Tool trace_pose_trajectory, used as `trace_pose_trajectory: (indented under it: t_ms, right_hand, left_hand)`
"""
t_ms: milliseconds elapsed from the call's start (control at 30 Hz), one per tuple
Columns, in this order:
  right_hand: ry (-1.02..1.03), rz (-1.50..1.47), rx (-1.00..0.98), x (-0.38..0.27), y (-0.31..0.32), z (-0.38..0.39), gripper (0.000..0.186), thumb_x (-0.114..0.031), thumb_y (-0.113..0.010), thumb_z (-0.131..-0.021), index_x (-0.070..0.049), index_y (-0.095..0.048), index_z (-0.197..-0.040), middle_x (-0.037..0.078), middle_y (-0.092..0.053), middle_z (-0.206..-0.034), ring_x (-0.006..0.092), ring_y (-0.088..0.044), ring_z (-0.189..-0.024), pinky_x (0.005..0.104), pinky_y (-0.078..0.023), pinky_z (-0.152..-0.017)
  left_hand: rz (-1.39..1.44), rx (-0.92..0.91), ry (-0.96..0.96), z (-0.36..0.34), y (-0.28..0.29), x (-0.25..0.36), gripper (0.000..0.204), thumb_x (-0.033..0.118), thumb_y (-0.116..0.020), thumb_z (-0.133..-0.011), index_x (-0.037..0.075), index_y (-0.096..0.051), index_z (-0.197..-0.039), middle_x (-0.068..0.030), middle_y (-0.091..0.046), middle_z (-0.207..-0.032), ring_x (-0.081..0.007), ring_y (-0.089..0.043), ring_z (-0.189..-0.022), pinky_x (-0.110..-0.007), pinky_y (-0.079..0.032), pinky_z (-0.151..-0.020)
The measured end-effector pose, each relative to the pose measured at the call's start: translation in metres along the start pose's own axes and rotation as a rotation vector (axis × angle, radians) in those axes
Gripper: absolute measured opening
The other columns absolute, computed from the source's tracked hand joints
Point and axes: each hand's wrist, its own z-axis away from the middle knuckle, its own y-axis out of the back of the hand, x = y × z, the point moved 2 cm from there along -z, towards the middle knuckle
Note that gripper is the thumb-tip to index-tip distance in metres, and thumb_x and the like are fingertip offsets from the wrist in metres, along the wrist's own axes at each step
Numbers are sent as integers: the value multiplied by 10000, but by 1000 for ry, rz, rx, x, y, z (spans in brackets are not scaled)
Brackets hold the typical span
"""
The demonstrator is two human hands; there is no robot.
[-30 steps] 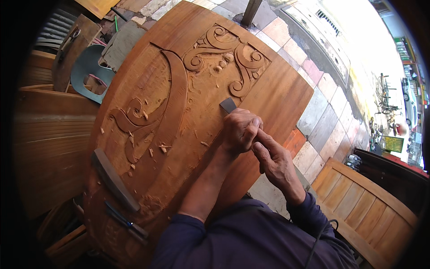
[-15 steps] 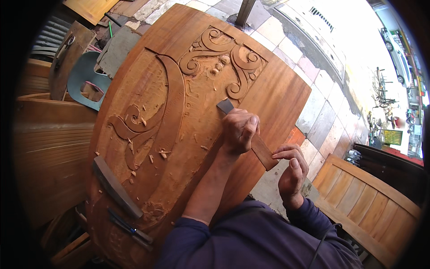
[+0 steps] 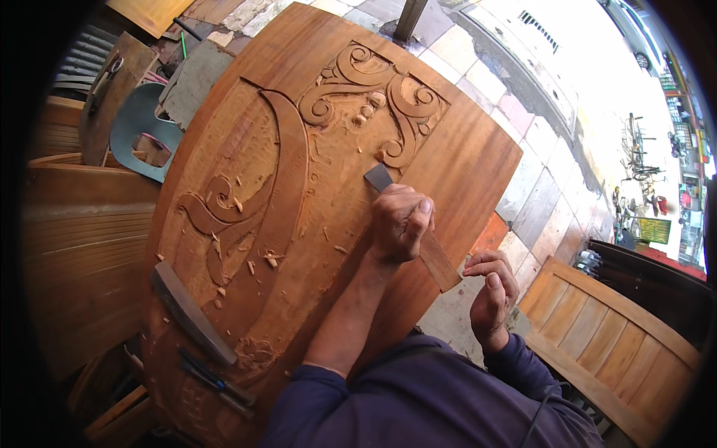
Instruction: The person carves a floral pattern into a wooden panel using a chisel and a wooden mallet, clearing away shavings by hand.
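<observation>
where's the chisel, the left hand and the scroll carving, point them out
chisel (image 3: 379, 178), head view, on its grey metal blade above the knuckles
left hand (image 3: 399, 224), head view, on the back of the hand gripping the chisel
scroll carving (image 3: 351, 71), head view, on the left spiral near the panel's far edge

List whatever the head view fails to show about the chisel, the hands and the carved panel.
- Chisel: its middle is hidden inside the left hand.
- Right hand: palm faces away, contents unclear.
- Carved panel: near end covered by the person's own arm and sleeve.
</observation>
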Motion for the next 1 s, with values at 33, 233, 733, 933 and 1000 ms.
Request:
trace_pose_trajectory:
  t_ms: [33, 233, 733, 933, 1000]
  right_hand:
    - [13, 0, -20, -7, 0, -1, 462, -352, -550, -1044, 24, -780, -905, 175, -726, -1021, 262, -681, -989, 388, -528, -880]
    - [66, -44, -47, -22, -35, -50, 390, -320, -597, -1008, 11, -776, -903, 161, -713, -996, 263, -670, -977, 381, -520, -877]
    - [122, -53, -13, -3, -25, -29, 396, -328, -578, -1020, -2, -770, -904, 162, -698, -929, 270, -656, -937, 378, -510, -843]
    - [142, -77, -76, -25, -39, -55, 404, -348, -587, -1008, -3, -779, -923, 167, -706, -964, 282, -655, -939, 389, -507, -843]
    - [131, -8, -88, -27, -38, -61, 415, -369, -597, -995, -5, -785, -929, 170, -700, -995, 279, -654, -943, 393, -504, -840]
  left_hand:
    - [14, 10, 0, 0, -1, -2, 523, 305, -394, -1046, 75, -563, -609, -60, -575, -564, -275, -540, -549, -403, -450, -733]
    - [30, 52, -3, -8, -5, -5, 545, 320, -376, -1048, 83, -558, -592, -53, -563, -549, -269, -519, -527, -408, -442, -696]
    - [-43, 18, -16, 0, -1, -3, 517, 297, -384, -1038, 81, -548, -599, -69, -559, -550, -288, -521, -531, -411, -447, -709]
    - [59, 34, -18, -12, 1, -8, 537, 311, -375, -1023, 75, -567, -581, -60, -586, -547, -260, -535, -521, -406, -441, -670]
    - [79, 50, -1, -15, -3, -8, 535, 307, -372, -1021, 74, -573, -583, -61, -580, -545, -260, -532, -519, -409, -441, -667]
